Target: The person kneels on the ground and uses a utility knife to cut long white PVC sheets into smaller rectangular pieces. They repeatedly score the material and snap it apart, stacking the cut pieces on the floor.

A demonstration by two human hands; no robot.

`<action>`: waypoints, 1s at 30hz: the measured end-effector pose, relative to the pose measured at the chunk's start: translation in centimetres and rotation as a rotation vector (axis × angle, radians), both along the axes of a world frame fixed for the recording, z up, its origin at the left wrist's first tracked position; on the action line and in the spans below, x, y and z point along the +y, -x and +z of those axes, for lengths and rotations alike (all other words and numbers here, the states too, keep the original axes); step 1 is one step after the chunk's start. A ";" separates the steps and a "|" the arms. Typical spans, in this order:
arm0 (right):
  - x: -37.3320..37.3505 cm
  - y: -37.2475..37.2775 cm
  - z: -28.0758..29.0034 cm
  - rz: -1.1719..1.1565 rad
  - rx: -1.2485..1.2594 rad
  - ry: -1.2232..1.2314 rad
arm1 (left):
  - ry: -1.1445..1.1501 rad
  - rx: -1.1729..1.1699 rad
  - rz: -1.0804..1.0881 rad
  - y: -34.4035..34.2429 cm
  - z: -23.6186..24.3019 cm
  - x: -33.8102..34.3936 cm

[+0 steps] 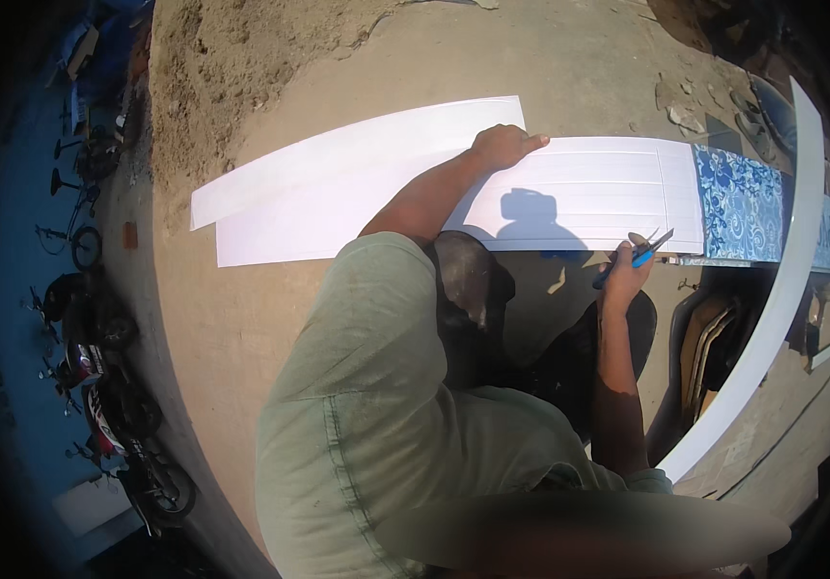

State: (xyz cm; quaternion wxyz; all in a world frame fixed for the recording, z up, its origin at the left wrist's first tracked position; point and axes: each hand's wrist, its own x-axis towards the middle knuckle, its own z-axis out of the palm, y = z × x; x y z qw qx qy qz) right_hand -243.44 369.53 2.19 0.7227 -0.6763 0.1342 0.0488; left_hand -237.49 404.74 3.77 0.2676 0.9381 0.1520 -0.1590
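Long white panels (338, 193) lie overlapping on the ground across the middle of the view. My left hand (509, 147) is at the far edge of the panels, its thumb pointing right and its other fingers curled over the edge. To the right, one panel section shows straight lines running along it and a line across near its end. My right hand (625, 274) is closed round a blue-handled hand tool (642, 258) with a dark pointed metal end, beside the panel's near edge. The exact kind of tool is unclear.
A blue-and-white patterned panel (743, 205) lies at the right. A long curved-looking white strip (789, 251) crosses there. Footwear (752, 121) and rubble lie at the far right, and loose sand (241, 77) at the far left. Motorcycles (106, 386) and a bicycle (72, 227) stand along the left.
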 end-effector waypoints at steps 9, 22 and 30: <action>2.5 2.8 -0.3 0.100 -0.006 -0.022 | -0.035 -0.022 0.057 3.8 -0.7 3.2; 1.0 3.1 2.8 0.107 0.033 -0.161 | 0.026 -0.075 0.046 -6.0 1.6 -6.9; -3.3 3.4 2.3 0.180 0.053 -0.041 | 0.068 -0.024 0.026 -7.0 -0.2 -8.1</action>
